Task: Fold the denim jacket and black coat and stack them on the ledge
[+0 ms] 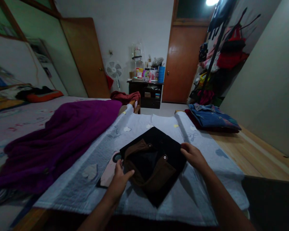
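A folded black jacket (168, 144) with a brown collar (156, 176) lies on the pale blue cloth, its corners turned like a diamond. Metal snaps show on the collar. At its left edge is my left hand (121, 176), thumb over the collar side and fingers curled at the border. My right hand (192, 155) pinches the jacket's right corner. Beside my left hand, partly under the jacket, is a flat pale pink item (108, 173) with a dark round spot; I cannot make out what it is.
The pale blue cloth (84, 192) covers the surface before me. A purple blanket (69, 131) lies on the bed at left. Folded denim clothing (212, 115) sits on a wooden board (252, 154) at right. A fan (114, 70) and dark cabinet (144, 99) stand at the far wall.
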`<state>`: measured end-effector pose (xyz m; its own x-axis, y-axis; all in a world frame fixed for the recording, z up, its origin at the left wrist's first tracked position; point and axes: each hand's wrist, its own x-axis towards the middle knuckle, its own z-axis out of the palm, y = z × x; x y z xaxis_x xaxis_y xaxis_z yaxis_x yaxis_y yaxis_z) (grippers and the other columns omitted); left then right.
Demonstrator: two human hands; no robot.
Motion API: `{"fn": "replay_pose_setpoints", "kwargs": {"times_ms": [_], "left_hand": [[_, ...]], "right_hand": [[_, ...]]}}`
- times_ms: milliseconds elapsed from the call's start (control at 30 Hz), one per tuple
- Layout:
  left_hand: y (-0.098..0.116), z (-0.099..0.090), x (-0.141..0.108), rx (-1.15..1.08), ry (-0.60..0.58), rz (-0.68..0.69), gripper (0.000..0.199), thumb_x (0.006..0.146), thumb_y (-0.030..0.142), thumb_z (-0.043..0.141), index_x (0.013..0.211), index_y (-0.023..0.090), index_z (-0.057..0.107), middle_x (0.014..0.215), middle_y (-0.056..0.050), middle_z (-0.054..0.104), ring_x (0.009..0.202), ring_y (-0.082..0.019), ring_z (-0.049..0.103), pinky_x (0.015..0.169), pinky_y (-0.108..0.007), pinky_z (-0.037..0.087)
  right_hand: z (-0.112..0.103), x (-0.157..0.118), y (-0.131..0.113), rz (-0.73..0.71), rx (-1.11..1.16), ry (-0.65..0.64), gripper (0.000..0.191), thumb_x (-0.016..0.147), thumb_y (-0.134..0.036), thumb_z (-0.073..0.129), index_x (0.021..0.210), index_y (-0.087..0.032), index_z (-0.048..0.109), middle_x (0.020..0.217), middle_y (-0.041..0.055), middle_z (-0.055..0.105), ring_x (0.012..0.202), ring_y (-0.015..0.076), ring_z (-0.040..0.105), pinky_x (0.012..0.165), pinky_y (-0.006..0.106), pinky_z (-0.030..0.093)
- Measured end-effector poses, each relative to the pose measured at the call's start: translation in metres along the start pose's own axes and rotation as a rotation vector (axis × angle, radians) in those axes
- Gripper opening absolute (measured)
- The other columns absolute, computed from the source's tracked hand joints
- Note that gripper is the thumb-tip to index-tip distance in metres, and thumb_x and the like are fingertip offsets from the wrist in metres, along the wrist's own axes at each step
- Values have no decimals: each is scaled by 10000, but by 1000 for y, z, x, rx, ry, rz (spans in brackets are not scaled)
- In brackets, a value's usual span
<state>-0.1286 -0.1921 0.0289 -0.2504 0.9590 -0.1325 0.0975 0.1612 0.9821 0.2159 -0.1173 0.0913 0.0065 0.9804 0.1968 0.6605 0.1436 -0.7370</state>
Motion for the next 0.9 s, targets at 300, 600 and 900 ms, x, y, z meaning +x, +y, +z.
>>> {"fn": "replay_pose_setpoints", "kwargs": {"times_ms": [300, 600, 900], "left_hand": [[27, 10, -23, -551, -123, -458, 339, 700, 182, 593, 1029, 256, 556, 1021, -38, 708, 902, -181, 696, 793, -306, 548], [32, 29, 2, -799, -137, -635, 236, 780, 111, 537, 990, 115, 643, 901, -101, 743, 924, -236, 699, 862, -373, 559], [31, 43, -9, -871, -61, -582, 373, 794, 90, 595, 1167, 88, 590, 1013, -136, 727, 955, -264, 691, 900, -409, 547]], "right_hand": [[38, 80, 6, 169, -77, -168, 356, 765, -354, 652, 1053, -144, 661, 1094, 114, 676, 1035, 242, 604, 899, 318, 431], [44, 119, 5, 377, -17, -443, 400, 781, -520, 628, 883, -139, 696, 850, 108, 720, 762, 232, 672, 711, 324, 510], [40, 130, 4, 626, 158, -683, 402, 771, -519, 651, 883, -133, 674, 844, 118, 725, 718, 240, 690, 689, 353, 550]]}}
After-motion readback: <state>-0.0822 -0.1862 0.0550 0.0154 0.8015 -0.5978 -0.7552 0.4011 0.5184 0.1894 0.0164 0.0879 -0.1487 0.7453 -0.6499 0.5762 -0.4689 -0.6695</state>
